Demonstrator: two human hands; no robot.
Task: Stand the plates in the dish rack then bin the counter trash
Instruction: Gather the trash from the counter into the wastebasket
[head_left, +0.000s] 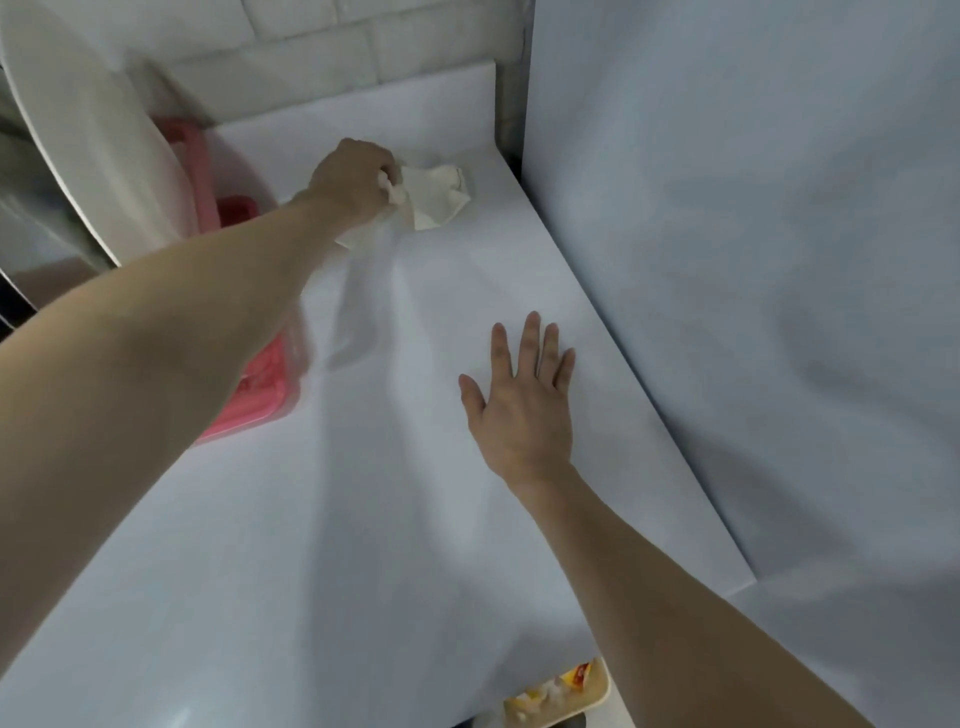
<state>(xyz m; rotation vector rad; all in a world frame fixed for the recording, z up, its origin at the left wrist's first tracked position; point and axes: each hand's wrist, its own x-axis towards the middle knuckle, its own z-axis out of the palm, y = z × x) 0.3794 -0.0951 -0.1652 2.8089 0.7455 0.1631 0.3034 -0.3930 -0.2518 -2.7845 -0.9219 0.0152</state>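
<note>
I'm in a home kitchen. A white counter (415, 467) runs ahead of me, with white wall tiles (311, 47) behind it. A pink dish rack (260, 384) sits at its left edge, 1 white plate (88, 135) upright there, and a bin (561, 691) of wrappers is below its near edge.

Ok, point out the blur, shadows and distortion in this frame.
Head view: left hand and crumpled paper slightly motion-blurred; soft arm shadows streak the white counter; the wide lens curves the counter's right edge; the plate at far left is out of focus.
</note>
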